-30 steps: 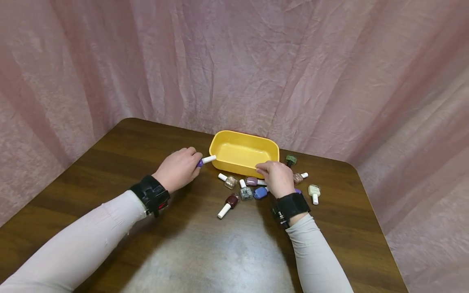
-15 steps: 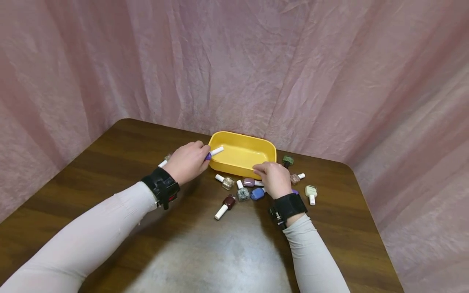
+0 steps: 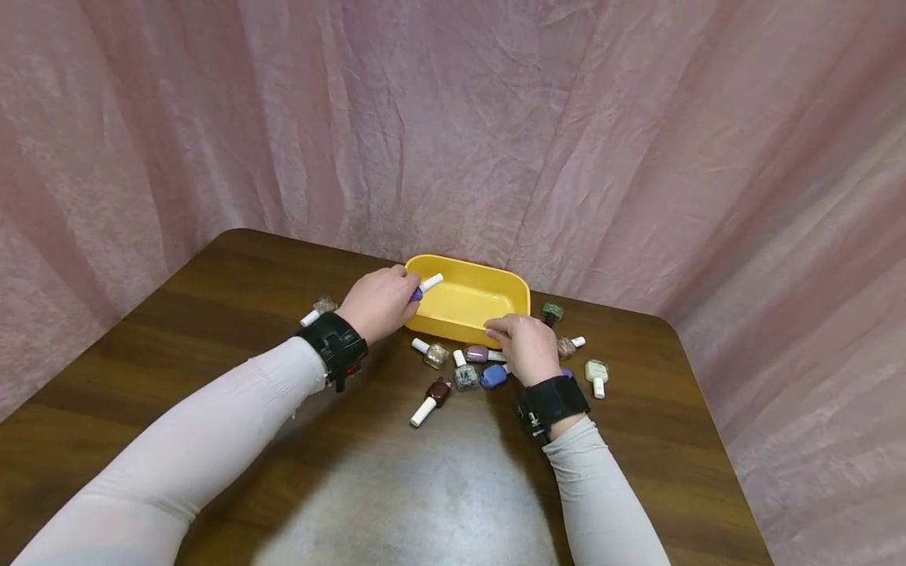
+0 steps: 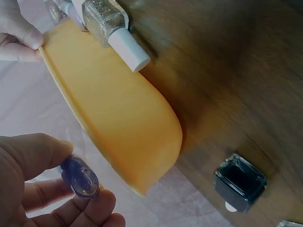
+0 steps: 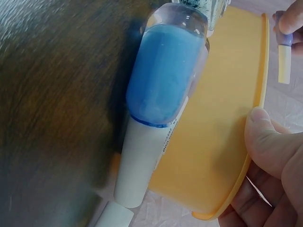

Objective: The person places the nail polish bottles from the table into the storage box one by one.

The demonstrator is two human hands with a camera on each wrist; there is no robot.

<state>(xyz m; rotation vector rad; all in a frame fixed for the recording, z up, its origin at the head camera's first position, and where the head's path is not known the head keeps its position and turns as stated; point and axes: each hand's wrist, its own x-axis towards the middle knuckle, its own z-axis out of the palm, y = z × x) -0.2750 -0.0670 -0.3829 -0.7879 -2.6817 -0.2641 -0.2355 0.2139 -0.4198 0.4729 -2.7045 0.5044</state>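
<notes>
My left hand holds a nail polish bottle of purple colour by its body. Its white cap points over the left end of a yellow plastic bin. Thumb and fingers of my right hand pinch the bin's near rim, toward its right end. Just in front of the bin lie a gold glitter bottle, a mauve bottle, a speckled grey bottle and a blue bottle. Another purple bottle is mostly hidden by my right wrist.
A dark red bottle lies nearest me. To the right are a green bottle, a brownish glitter bottle and a pale bottle. Left of the bin are a glitter bottle and a dark bottle. A pink curtain hangs behind.
My left hand has moved right and away from me, bringing the purple bottle over the bin's left end. The glitter bottle behind that hand has come into view. My right hand stays on the rim.
</notes>
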